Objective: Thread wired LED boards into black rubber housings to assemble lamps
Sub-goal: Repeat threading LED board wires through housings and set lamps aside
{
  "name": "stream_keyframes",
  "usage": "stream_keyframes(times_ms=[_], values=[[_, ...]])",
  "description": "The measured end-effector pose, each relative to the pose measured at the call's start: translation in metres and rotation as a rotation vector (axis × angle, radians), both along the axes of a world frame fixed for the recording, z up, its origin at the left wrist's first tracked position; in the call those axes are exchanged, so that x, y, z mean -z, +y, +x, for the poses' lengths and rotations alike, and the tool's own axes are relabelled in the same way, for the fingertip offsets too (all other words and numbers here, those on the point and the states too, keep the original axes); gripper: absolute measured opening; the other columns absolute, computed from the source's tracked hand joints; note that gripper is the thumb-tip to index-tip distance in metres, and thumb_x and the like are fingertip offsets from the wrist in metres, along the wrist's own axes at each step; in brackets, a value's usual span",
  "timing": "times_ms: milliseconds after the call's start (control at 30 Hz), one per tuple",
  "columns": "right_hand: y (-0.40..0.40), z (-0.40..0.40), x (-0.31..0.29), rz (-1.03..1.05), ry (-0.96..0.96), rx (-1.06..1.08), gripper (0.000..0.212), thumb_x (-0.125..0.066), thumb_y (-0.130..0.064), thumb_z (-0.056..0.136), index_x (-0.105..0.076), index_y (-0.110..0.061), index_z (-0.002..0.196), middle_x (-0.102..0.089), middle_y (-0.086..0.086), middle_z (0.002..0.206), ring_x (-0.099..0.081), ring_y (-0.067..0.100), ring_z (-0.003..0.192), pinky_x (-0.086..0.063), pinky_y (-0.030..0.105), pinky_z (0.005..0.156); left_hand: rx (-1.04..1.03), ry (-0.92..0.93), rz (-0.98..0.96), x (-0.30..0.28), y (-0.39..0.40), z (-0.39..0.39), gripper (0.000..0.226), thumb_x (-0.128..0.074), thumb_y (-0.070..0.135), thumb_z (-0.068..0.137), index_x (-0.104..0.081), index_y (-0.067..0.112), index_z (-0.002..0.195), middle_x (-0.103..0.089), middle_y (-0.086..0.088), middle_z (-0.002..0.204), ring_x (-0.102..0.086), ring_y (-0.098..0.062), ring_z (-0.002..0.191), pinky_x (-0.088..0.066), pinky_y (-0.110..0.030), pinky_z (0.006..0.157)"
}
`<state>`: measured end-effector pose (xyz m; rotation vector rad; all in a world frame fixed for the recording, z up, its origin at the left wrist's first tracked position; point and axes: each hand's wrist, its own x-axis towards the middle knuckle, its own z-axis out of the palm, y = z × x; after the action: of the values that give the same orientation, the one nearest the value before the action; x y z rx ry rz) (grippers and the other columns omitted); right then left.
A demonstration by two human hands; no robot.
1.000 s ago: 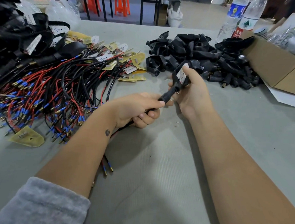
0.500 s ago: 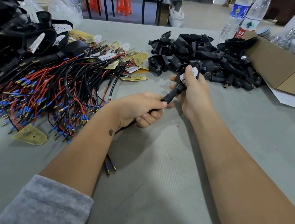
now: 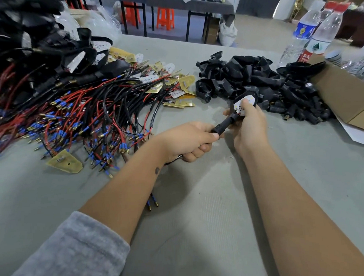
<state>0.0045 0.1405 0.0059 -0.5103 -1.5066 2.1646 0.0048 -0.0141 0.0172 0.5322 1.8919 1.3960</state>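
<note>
My left hand is clenched around the narrow tubular stem of a black rubber lamp housing, thumb lying along the stem and fingers curled under it. A thin black cable comes out below my palm and passes under my forearm; its two blue-sleeved brass-tipped wire ends lie on the grey felt-covered table beneath my left wrist.

My right hand grasps the wide head of the same housing from the far side, thumb pressing on the white LED board seated in its mouth. The board's face shows small yellow LED dots; I can read no print on it.

Beyond my right hand, close behind the housing, lies a heap of empty black rubber housings. To the right of that heap is an open brown cardboard box. Far beyond it stand two clear plastic water bottles: one has a blue label whose text is too small to read, the other a white and red label with a green triangle mark and red Chinese characters, of which "农夫" shows.

To the left of my left hand spreads a tangle of red and black wired yellow LED boards, and farther left a pile of finished black lamps. One loose yellow board lies near my left forearm.
</note>
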Motion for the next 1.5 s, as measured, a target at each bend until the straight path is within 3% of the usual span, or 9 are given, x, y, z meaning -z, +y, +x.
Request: stream_keyframes(times_ms=[233, 467, 567, 667, 767, 1033, 1200, 1333, 1500], values=[[-0.048, -0.013, -0.027, -0.019, -0.07, -0.099, 0.025, -0.051, -0.024, 0.097, -0.05, -0.021, 0.073, -0.042, -0.002, 0.063, -0.026, 0.009, 0.038, -0.025, 0.015, 0.041, -0.114, 0.397, -0.255, -0.044, -0.044, -0.007, 0.011, -0.048, 0.025, 0.099, -0.053, 0.02, 0.091, -0.049, 0.008, 0.053, -0.034, -0.006, 0.038, -0.026, -0.016, 0.037], [-0.14, -0.047, -0.061, -0.151, -0.106, -0.359, 0.015, -0.056, -0.022, 0.099, -0.05, -0.013, 0.089, -0.054, 0.003, 0.069, -0.049, 0.006, 0.037, -0.038, 0.017, 0.035, -0.432, 0.657, -0.485, -0.068, -0.148, -0.035, 0.006, -0.059, 0.02, 0.092, -0.057, 0.025, 0.089, -0.066, 0.011, 0.053, -0.047, 0.001, 0.04, -0.036, -0.026, 0.054], [-0.169, -0.056, -0.069, -0.279, 0.007, -0.563, 0.018, -0.053, -0.022, 0.101, -0.056, -0.007, 0.111, -0.065, 0.01, 0.108, -0.068, 0.013, 0.073, -0.056, 0.023, 0.062, -0.67, 0.696, -0.454, -0.065, -0.182, -0.047, 0.004, -0.061, 0.021, 0.09, -0.063, 0.024, 0.091, -0.069, 0.006, 0.059, -0.047, -0.004, 0.039, -0.037, -0.027, 0.055], [-0.179, -0.064, -0.068, -0.263, 0.105, -0.698, 0.043, -0.051, -0.028, 0.101, -0.043, -0.013, 0.14, -0.049, 0.011, 0.143, -0.062, 0.015, 0.106, -0.051, 0.033, 0.088, -0.986, 0.813, -0.478, -0.065, -0.208, -0.056, 0.016, -0.058, 0.024, 0.089, -0.065, 0.023, 0.103, -0.073, 0.003, 0.079, -0.064, -0.014, 0.074, -0.046, -0.031, 0.071], [-0.17, -0.065, -0.058, -0.225, 0.083, -0.758, 0.026, -0.046, -0.034, 0.102, -0.052, -0.019, 0.123, -0.049, 0.016, 0.141, -0.064, 0.022, 0.109, -0.049, 0.04, 0.1, -1.166, 0.901, -0.723, -0.059, -0.223, -0.063, 0.034, -0.054, 0.024, 0.09, -0.058, 0.019, 0.123, -0.063, -0.013, 0.119, -0.049, -0.036, 0.118, -0.04, -0.043, 0.095], [-0.098, -0.049, -0.03, -0.212, -0.026, -0.612, 0.034, -0.036, -0.033, 0.104, -0.055, -0.01, 0.12, -0.068, 0.01, 0.095, -0.067, 0.021, 0.079, -0.052, 0.029, 0.074, -1.155, 1.101, -0.731, -0.048, -0.173, -0.063, 0.028, -0.056, 0.024, 0.088, -0.064, 0.024, 0.114, -0.051, -0.005, 0.131, -0.03, -0.033, 0.132, -0.03, -0.046, 0.102], [-0.057, -0.03, -0.022, -0.065, -0.099, -0.542, 0.028, -0.038, -0.031, 0.102, -0.055, -0.012, 0.115, -0.067, 0.009, 0.095, -0.067, 0.019, 0.073, -0.054, 0.023, 0.062, -0.846, 0.95, -0.435, -0.043, -0.097, -0.057, 0.026, -0.044, 0.02, 0.088, -0.067, 0.029, 0.096, -0.069, 0.002, 0.088, -0.061, -0.026, 0.081, -0.051, -0.037, 0.073], [-0.041, -0.014, -0.012, -0.088, -0.081, -0.473, 0.022, -0.038, -0.024, 0.102, -0.056, -0.011, 0.103, -0.062, 0.008, 0.081, -0.064, 0.019, 0.067, -0.052, 0.025, 0.064, -0.489, 0.898, -0.832, -0.018, -0.034, -0.051, 0.025, -0.047, 0.029, 0.089, -0.065, 0.024, 0.105, -0.063, -0.006, 0.11, -0.057, -0.032, 0.105, -0.045, -0.036, 0.075], [-0.036, -0.005, -0.005, -0.156, 0.03, -0.395, 0.015, -0.043, -0.015, 0.1, -0.057, -0.009, 0.098, -0.059, 0.009, 0.076, -0.061, 0.019, 0.066, -0.051, 0.025, 0.069, -0.588, 0.944, -0.914, 0.012, -0.001, -0.042, 0.031, -0.05, 0.027, 0.09, -0.056, 0.013, 0.117, -0.042, -0.017, 0.126, -0.039, -0.037, 0.118, -0.04, -0.042, 0.088]])
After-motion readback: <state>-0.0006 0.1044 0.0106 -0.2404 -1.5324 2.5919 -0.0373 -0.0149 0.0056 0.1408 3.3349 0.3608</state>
